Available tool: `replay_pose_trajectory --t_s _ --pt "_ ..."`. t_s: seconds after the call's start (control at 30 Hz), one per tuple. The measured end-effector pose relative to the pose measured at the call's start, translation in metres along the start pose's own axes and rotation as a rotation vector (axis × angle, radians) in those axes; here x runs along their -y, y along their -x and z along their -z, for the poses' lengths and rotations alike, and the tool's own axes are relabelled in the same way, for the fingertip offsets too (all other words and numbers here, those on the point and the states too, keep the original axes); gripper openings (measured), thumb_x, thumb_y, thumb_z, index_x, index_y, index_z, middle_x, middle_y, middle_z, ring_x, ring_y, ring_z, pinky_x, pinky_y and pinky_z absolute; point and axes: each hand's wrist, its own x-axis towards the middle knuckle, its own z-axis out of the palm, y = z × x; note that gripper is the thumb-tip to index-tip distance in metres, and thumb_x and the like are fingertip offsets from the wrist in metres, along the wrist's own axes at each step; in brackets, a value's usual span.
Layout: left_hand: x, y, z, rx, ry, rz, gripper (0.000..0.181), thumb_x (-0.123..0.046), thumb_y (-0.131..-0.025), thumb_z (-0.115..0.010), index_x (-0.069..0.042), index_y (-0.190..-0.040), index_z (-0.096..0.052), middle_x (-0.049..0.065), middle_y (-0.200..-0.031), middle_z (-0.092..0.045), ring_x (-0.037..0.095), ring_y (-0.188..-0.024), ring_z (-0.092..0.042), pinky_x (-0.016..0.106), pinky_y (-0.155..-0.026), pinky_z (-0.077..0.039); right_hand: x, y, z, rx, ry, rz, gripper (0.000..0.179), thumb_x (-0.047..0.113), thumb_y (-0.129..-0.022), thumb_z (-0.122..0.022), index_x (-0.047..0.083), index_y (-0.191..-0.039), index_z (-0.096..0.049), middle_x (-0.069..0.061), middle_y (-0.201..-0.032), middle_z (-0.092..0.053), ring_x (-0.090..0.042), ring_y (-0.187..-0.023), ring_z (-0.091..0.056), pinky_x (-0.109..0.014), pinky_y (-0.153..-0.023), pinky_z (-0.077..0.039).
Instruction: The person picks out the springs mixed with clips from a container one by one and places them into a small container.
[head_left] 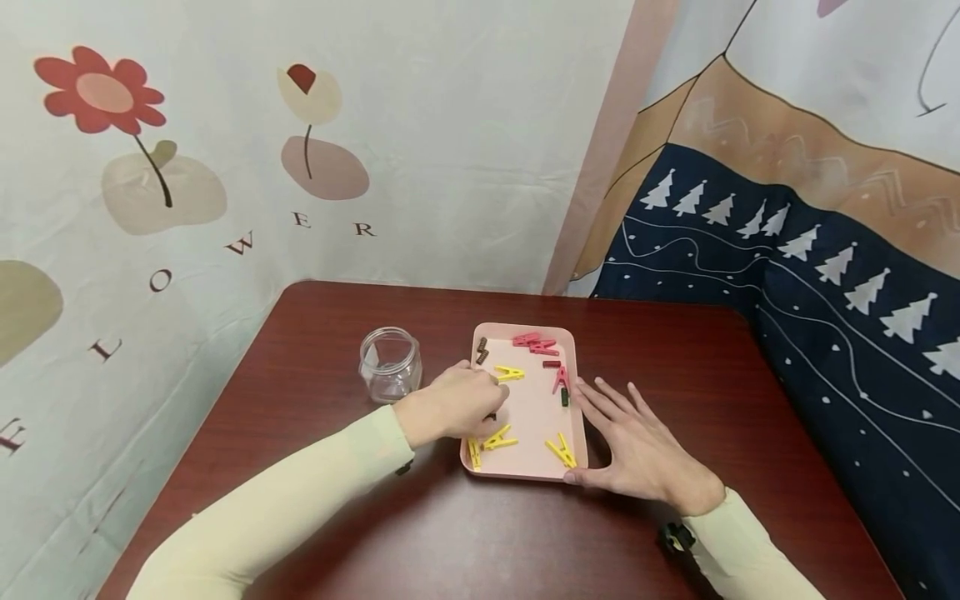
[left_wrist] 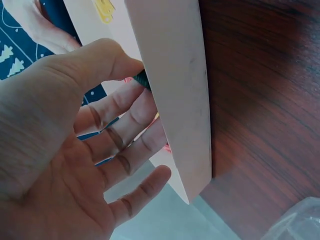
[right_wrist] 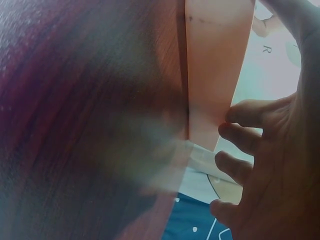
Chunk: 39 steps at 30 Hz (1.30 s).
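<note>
My left hand [head_left: 461,402] reaches over the left side of a pink tray [head_left: 534,417]. Its thumb and index finger pinch a small dark green ribbed piece [left_wrist: 142,78], partly hidden behind the tray wall in the left wrist view. Along the tray's right edge lies my right hand [head_left: 641,446], fingers spread, thumb by the near corner, holding nothing. In the tray are several yellow clothespins [head_left: 498,438], pink clothespins [head_left: 543,346] near the far end, two brown ribbed pieces [head_left: 482,357], a dark red piece [head_left: 551,364] and another dark green piece [head_left: 565,397].
A clear glass jar [head_left: 390,367] without a lid stands left of the tray, close to my left forearm. Both rest on a dark red wooden table [head_left: 487,533]. Printed cloths [head_left: 465,150] hang behind and beside it.
</note>
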Motion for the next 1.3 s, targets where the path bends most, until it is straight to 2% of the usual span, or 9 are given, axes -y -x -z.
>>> replay_pose_trajectory --t_s 0.1,0.27,0.37,0.6,0.73,0.87,1.1,1.2,1.3 --pt "0.001 0.002 0.001 -0.034 -0.020 0.005 0.021 -0.035 -0.107 -0.080 -0.018 -0.098 -0.072 0.000 -0.093 -0.078 0.022 -0.091 -0.078 0.043 -0.083 -0.054 0.000 0.001 0.000 -0.004 0.000 -0.001 0.129 0.095 -0.087 -0.074 0.024 -0.186 -0.033 0.000 -0.192 -0.037 -0.041 -0.179 -0.034 -0.082 -0.141 -0.021" --pt "0.004 0.009 0.003 -0.107 -0.016 0.005 0.011 -0.024 -0.100 -0.082 -0.022 -0.102 -0.072 -0.003 -0.097 -0.077 0.019 -0.094 -0.078 0.040 -0.081 -0.052 0.000 0.001 -0.001 -0.010 -0.004 0.002 0.128 0.095 -0.087 -0.074 0.024 -0.186 -0.032 0.000 -0.192 -0.037 -0.041 -0.179 -0.034 -0.082 -0.141 -0.022" --pt "0.006 0.014 0.007 -0.147 -0.005 0.005 0.011 -0.018 -0.097 -0.081 -0.023 -0.103 -0.072 -0.005 -0.098 -0.077 0.018 -0.095 -0.079 0.040 -0.082 -0.052 0.000 0.001 -0.001 -0.010 -0.005 0.003 0.128 0.095 -0.087 -0.074 0.024 -0.186 -0.032 0.000 -0.192 -0.037 -0.041 -0.179 -0.035 -0.082 -0.141 -0.022" --pt "0.014 0.031 0.016 -0.238 -0.036 0.010 0.014 -0.020 -0.098 -0.083 -0.022 -0.104 -0.071 -0.004 -0.098 -0.074 0.021 -0.094 -0.080 0.039 -0.079 -0.051 0.001 0.000 -0.001 -0.011 -0.003 0.001 0.127 0.095 -0.087 -0.073 0.024 -0.185 -0.034 0.000 -0.192 -0.038 -0.042 -0.178 -0.036 -0.084 -0.139 -0.022" --pt "0.022 0.041 0.019 -0.287 -0.053 0.041 0.016 -0.023 -0.099 -0.086 -0.023 -0.108 -0.073 -0.005 -0.100 -0.075 0.021 -0.095 -0.078 0.038 -0.078 -0.051 0.002 0.002 -0.001 -0.007 -0.012 -0.007 0.127 0.094 -0.087 -0.073 0.025 -0.185 -0.034 0.000 -0.192 -0.038 -0.042 -0.178 -0.035 -0.084 -0.140 -0.021" --pt "0.030 0.052 0.022 -0.359 -0.072 0.073 0.018 -0.027 -0.099 -0.088 -0.023 -0.111 -0.074 -0.004 -0.099 -0.074 0.023 -0.096 -0.077 0.041 -0.082 -0.058 0.002 0.003 0.000 -0.015 -0.011 -0.006 0.127 0.094 -0.087 -0.075 0.024 -0.185 -0.034 -0.001 -0.192 -0.038 -0.043 -0.178 -0.036 -0.084 -0.140 -0.021" --pt "0.052 0.078 0.023 -0.510 -0.072 0.113 0.018 -0.018 -0.096 -0.088 -0.019 -0.109 -0.076 -0.002 -0.096 -0.075 0.026 -0.090 -0.076 0.048 -0.086 -0.065 0.002 0.004 0.001 -0.022 -0.016 -0.004 0.126 0.093 -0.087 -0.076 0.025 -0.185 -0.035 -0.002 -0.191 -0.039 -0.044 -0.177 -0.037 -0.085 -0.138 -0.022" --pt "0.063 0.090 0.023 -0.546 -0.053 0.161 0.016 -0.014 -0.096 -0.086 -0.017 -0.109 -0.077 -0.001 -0.096 -0.076 0.027 -0.089 -0.076 0.049 -0.085 -0.065 0.003 0.003 0.000 -0.017 -0.019 -0.004 0.127 0.093 -0.087 -0.076 0.025 -0.185 -0.034 -0.002 -0.192 -0.039 -0.043 -0.177 -0.036 -0.085 -0.139 -0.021" --pt "0.074 0.102 0.023 -0.555 -0.022 0.211 0.015 -0.011 -0.096 -0.083 -0.016 -0.110 -0.078 0.001 -0.097 -0.076 0.029 -0.090 -0.075 0.050 -0.081 -0.062 0.004 0.002 0.000 -0.012 -0.016 -0.007 0.127 0.092 -0.087 -0.076 0.025 -0.185 -0.034 -0.001 -0.192 -0.037 -0.042 -0.178 -0.035 -0.084 -0.140 -0.021"
